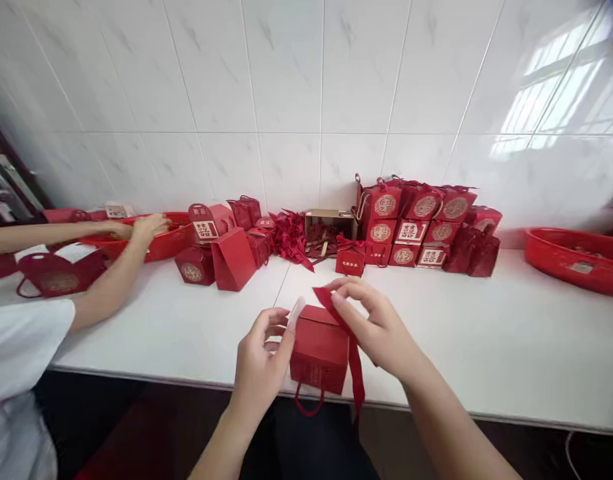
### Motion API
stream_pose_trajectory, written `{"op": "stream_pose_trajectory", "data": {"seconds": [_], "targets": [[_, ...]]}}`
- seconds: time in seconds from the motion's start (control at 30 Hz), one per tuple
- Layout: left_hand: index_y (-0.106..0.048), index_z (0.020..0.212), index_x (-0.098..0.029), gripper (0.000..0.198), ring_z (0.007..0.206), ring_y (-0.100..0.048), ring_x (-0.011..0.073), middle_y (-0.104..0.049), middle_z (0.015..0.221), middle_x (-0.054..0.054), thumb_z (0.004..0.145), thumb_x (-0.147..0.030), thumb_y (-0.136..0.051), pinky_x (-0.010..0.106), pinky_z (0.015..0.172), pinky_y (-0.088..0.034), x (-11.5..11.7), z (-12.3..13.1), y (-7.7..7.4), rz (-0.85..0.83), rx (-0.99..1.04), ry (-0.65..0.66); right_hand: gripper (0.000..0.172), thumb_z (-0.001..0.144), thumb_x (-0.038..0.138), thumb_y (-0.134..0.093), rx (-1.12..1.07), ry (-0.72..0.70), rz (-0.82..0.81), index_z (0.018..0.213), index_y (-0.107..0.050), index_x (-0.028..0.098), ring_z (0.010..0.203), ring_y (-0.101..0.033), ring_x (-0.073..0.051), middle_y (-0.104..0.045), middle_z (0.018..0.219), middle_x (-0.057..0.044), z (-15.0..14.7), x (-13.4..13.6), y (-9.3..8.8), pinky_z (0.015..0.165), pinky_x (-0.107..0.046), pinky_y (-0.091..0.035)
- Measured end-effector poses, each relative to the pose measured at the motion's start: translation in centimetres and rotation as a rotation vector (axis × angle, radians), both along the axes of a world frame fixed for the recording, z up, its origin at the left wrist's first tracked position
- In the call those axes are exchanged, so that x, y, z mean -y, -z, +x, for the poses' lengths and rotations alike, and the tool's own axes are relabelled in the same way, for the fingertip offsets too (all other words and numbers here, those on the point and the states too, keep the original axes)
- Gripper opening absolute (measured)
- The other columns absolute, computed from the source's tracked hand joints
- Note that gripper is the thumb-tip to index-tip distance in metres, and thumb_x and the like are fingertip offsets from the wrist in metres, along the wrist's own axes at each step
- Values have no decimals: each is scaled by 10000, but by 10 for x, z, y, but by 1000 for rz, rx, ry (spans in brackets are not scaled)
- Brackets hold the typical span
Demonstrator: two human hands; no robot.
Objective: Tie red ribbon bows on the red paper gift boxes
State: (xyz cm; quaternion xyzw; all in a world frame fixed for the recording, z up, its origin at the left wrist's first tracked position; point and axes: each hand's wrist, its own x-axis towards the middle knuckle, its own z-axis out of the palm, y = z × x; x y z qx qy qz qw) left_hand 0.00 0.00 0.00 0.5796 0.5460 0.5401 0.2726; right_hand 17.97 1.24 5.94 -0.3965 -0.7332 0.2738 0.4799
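White counter (486, 333): left hand (260, 357) fingers pinch a pale strip (296, 313), right hand (381, 328) fingers clamp red ribbon (330, 300) over small red gift box (320, 350); box front hidden, strip blurry.

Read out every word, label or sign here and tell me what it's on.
"囍": white panel of the left box.
"囍": two white-panelled stacked boxes.
Round gold emblems: too small to read.
Gold characters on the small box: blurred.
Held box, white strip, red ribbon: no readable text.
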Motion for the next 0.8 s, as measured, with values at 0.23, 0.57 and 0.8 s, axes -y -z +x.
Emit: {"op": "stream_pose_trajectory", "data": {"seconds": [0.23,0.57,0.8], "targets": [[-497,1051,-225,312,861,-606,180,-586,932,33,831,-435,-570,242,601,-529,4,9,2,-16,83,74,231,878,233,-449,162,17,-55,665,-532,199,1127,-519,-220,-618,1087,-83,-17,-12,29,973,-408,-340],[-504,1051,-234,270,907,-582,173,-568,1030,37,843,-396,-564,253,644,-546,11,10,4,-52,74,140,207,875,239,-453,54,30,-34,682,-523,208,1148,-494,-212,-600,1137,-63,-9,-7,36,983,-386,-321],[-494,1073,-239,269,966,-566,178,-563,1038,40,854,-383,-557,236,661,-547,13,14,6,-18,56,153,221,890,249,-440,27,4,-46,688,-522,214,1128,-503,-200,-607,1151,-39,-6,-10,35,985,-379,-318]]}}
